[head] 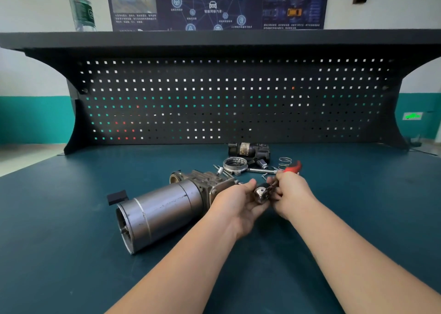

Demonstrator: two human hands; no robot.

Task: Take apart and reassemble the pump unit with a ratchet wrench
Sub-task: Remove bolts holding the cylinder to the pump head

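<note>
While your left hand (238, 200) cups the ratchet wrench (261, 193) head, your right hand (290, 192) grips its red handle, just right of the pump unit (167, 203) on the bench (71, 218).

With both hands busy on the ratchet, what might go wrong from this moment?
1. The left hand and right hand hold the ratchet wrench in the air; a slipping grip may drop it on the green table.
2. The pump unit is round and lies on its side with nothing holding it, so a bump may roll it.
3. The spring and small bolts lie loose behind the hands; a sweep may scatter them.
</note>
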